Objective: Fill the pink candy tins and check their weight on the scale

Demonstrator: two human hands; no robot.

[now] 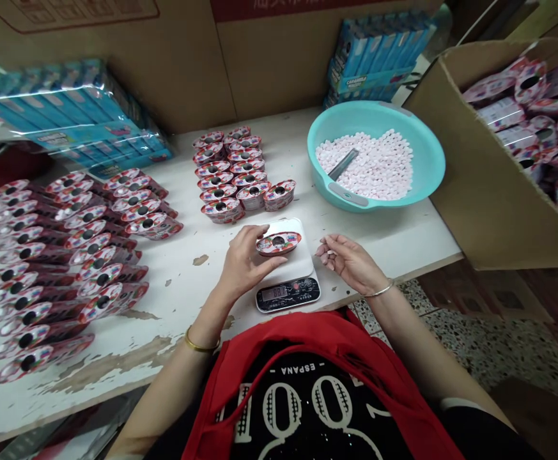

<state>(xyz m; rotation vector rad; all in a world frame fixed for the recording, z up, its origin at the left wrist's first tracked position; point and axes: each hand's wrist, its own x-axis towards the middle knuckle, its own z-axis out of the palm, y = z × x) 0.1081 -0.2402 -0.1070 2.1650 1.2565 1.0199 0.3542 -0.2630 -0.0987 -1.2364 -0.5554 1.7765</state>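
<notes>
Holding a strawberry-printed oval tub point(279, 243) on the scale with my left hand point(245, 260).

On my feed, the left hand's fingers curl over the tub's nearer end, gripping it where it sits on the white platform of a digital kitchen scale point(287, 291), whose display is too small for me to read. My right hand point(350, 262) hangs just beside the scale, pinching what looks like a small pale tablet point(330, 254). Past them, more tubs point(231, 176) stand in stacked rows at top centre, and longer rows of tubs point(62, 268) run down the left of the worn white table point(183, 300). At upper right, a teal basin point(432, 160) holds pink-white tablets point(369, 165) and a metal scoop point(343, 164); further right, a cardboard box point(494, 166) is packed with pink packets point(532, 121). Blue shrink-wrapped packs point(72, 118) sit at upper left.
</notes>
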